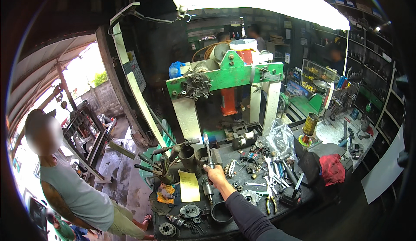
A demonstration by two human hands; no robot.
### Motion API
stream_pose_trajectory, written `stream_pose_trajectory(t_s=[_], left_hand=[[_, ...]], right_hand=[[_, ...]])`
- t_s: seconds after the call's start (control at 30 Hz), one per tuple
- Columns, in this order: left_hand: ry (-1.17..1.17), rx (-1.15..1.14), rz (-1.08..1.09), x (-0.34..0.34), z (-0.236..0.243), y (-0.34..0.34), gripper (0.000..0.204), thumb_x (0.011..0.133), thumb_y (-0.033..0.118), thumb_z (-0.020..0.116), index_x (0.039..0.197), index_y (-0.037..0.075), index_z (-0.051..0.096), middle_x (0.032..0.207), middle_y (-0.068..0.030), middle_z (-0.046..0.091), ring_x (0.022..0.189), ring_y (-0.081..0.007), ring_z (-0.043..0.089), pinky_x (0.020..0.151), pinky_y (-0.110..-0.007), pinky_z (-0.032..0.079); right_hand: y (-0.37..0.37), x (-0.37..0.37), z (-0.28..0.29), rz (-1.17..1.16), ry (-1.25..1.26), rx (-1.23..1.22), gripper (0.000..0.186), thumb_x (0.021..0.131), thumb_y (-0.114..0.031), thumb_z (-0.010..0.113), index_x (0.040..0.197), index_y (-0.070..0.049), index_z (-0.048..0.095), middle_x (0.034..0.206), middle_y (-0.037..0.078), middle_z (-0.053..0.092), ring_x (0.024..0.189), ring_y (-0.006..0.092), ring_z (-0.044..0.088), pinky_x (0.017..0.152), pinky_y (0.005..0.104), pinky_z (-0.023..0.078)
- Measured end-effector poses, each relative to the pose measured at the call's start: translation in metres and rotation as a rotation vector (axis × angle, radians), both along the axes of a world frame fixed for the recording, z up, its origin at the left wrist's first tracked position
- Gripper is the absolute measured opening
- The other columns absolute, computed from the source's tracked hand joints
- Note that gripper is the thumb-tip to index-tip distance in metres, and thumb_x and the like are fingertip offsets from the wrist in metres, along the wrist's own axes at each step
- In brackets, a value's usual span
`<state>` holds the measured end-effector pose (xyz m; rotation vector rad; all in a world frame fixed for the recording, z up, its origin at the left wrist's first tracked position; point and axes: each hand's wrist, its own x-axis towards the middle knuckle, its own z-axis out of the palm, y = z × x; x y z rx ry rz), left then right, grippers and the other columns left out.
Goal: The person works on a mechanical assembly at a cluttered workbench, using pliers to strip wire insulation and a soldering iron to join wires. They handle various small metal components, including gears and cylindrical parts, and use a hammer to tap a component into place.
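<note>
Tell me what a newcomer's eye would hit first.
Likely the glaring white expanse along the top, then the green beam on white posts at the centre. Lower down, the right hand holds a metal rod-like tool, with a yellow sheet to its left and a red cloth farther right.

Right arm (pixel 253 215), dark-sleeved, extends forward and leftward from lower right, right hand (pixel 216 176) bare, curled in a grip.

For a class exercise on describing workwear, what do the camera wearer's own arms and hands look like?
The right hand is bare, with no glove. Its arm wears a long, close-fitting dark sleeve reaching to the wrist, with no clear marking. The left hand is out of view.
</note>
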<state>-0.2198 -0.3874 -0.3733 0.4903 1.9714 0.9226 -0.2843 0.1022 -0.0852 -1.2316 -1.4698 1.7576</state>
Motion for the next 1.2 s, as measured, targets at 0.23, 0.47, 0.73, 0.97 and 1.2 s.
stream_pose_trajectory(t_s=[0.23, 0.47, 0.73, 0.97, 1.2], left_hand=[[0.025, -0.002, -0.026, -0.012, -0.008, 0.007, 0.027, 0.097, 0.026, 0.064, 0.098, 0.003, 0.078, 0.071, -0.0132, 0.074, 0.059, -0.0218, 0.069, 0.057, -0.038, 0.051], [-0.005, -0.041, -0.007, -0.018, 0.004, 0.018, 0.023, 0.096, 0.022, 0.066, 0.100, 0.003, 0.078, 0.070, -0.0126, 0.073, 0.057, -0.0206, 0.067, 0.055, -0.037, 0.050], [-0.016, -0.032, 0.010, -0.021, 0.010, 0.015, 0.019, 0.094, 0.018, 0.068, 0.103, 0.003, 0.077, 0.069, -0.0120, 0.072, 0.055, -0.0193, 0.064, 0.054, -0.036, 0.048], [-0.059, -0.015, 0.082, -0.001, 0.053, 0.012, 0.017, 0.093, 0.014, 0.070, 0.105, 0.003, 0.076, 0.067, -0.0114, 0.071, 0.053, -0.0181, 0.062, 0.052, -0.035, 0.046], [-0.467, 0.019, 0.049, -0.025, 0.216, 0.037, 0.025, 0.102, 0.024, 0.065, 0.107, 0.002, 0.076, 0.071, -0.0079, 0.072, 0.052, -0.0129, 0.060, 0.048, -0.027, 0.043]], right_hand=[[-0.001, -0.002, 0.001, -0.014, 0.010, 0.007, 0.048, 0.097, -0.043, 0.072, 0.073, -0.004, 0.056, 0.055, 0.007, 0.057, 0.039, 0.0191, 0.053, 0.035, 0.0365, 0.036], [0.000, 0.001, 0.002, 0.000, -0.001, -0.012, 0.046, 0.097, -0.037, 0.073, 0.069, -0.005, 0.054, 0.055, 0.006, 0.055, 0.038, 0.0181, 0.052, 0.035, 0.0368, 0.037], [0.000, -0.002, -0.001, -0.021, 0.034, -0.034, 0.046, 0.097, -0.036, 0.073, 0.069, -0.005, 0.054, 0.054, 0.005, 0.055, 0.037, 0.0186, 0.053, 0.033, 0.0364, 0.036], [0.005, -0.004, -0.010, -0.007, 0.009, -0.031, 0.045, 0.097, -0.037, 0.073, 0.071, -0.005, 0.056, 0.054, 0.007, 0.055, 0.038, 0.0189, 0.050, 0.034, 0.0373, 0.034], [0.005, -0.004, -0.011, -0.026, 0.050, -0.005, 0.040, 0.097, -0.031, 0.074, 0.072, -0.006, 0.057, 0.054, 0.003, 0.050, 0.039, 0.0176, 0.049, 0.038, 0.0376, 0.036]])
